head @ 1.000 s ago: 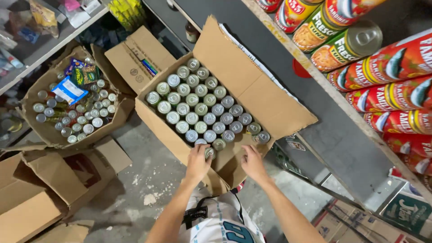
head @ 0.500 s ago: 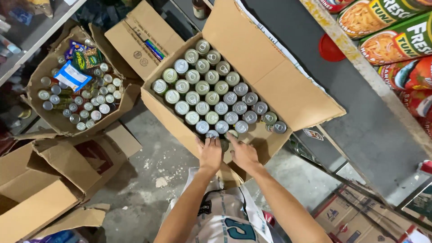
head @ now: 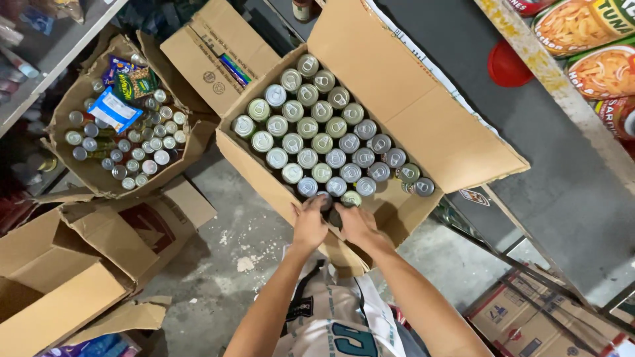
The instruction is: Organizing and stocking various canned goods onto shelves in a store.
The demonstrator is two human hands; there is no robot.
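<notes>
My left hand (head: pixel 309 223) and right hand (head: pixel 354 225) meet at the near end of the open box (head: pixel 423 132), fingers curled around a can (head: pixel 329 206) in the front row. It sits just beside the other cans (head: pixel 311 129) filling the box.
</notes>
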